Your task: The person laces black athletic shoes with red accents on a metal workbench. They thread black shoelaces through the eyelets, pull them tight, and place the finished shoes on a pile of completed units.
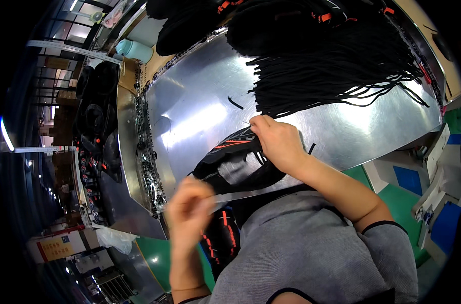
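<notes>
A black shoe upper with orange and grey stripes lies on the metal tabletop, its opening turned toward me. My right hand is at its far right end, fingertips pinched together. A thin, pale, needle-like tool sticks out from those fingertips; the rest of it is hidden by the hand. At the near left end of the upper, my left hand is smeared by motion. Whether it touches the upper or holds anything cannot be made out.
Black laces lie in a thick bundle at the back right. A short black lace piece lies alone on the metal. Dark shoe uppers are heaped beyond. A light blue bottle stands back left, and small clips line a channel.
</notes>
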`<state>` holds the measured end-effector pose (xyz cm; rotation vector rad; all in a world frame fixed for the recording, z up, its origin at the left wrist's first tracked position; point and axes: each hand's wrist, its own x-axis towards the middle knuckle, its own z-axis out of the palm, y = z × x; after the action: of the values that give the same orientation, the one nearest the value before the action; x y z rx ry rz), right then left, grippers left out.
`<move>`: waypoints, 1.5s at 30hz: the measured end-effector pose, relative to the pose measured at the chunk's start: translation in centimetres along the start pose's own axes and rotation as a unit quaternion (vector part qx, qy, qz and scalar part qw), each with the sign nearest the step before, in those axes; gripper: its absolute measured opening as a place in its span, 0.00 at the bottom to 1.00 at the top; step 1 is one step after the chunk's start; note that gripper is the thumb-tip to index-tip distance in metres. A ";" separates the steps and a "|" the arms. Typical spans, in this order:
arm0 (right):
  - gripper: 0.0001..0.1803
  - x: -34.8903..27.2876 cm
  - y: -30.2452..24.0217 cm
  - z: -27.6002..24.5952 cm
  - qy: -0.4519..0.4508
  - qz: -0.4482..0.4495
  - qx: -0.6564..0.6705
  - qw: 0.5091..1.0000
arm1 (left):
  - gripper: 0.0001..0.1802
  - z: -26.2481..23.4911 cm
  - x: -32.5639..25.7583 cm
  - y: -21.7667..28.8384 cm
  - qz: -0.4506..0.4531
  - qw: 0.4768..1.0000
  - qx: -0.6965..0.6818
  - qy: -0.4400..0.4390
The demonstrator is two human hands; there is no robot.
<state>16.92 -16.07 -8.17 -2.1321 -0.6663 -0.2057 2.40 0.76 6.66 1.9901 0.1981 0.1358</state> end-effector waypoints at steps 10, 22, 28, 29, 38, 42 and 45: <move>0.10 -2.2 -1.9 -6.3 -0.009 0.113 0.323 0.939 | 0.12 7.6 0.1 -6.1 0.187 0.912 0.348 0.107; 0.08 -6.8 -3.7 -4.3 -0.181 0.135 0.332 0.916 | 0.16 7.4 0.8 -6.3 0.171 0.913 0.352 0.117; 0.08 -6.3 -3.8 -3.8 -0.185 0.161 0.318 0.916 | 0.18 7.5 0.5 -7.0 0.188 0.919 0.325 0.119; 0.08 -6.2 -3.9 -3.8 -0.186 0.168 0.323 0.912 | 0.19 7.5 0.5 -7.2 0.195 0.920 0.320 0.116; 0.08 -5.4 -4.6 -5.6 -0.230 0.191 0.290 0.909 | 0.20 7.8 0.6 -7.1 0.154 0.931 0.309 0.122; 0.08 -5.5 -4.6 -5.4 -0.217 0.190 0.309 0.906 | 0.20 7.7 0.7 -7.1 0.157 0.931 0.309 0.117; 0.09 -5.5 -4.3 -4.6 -0.211 0.194 0.322 0.902 | 0.19 7.6 0.7 -7.4 0.154 0.936 0.293 0.117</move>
<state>10.39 -19.71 -4.42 -1.6099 -0.4434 0.6337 3.92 -2.92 -3.21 2.5909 0.0781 0.5750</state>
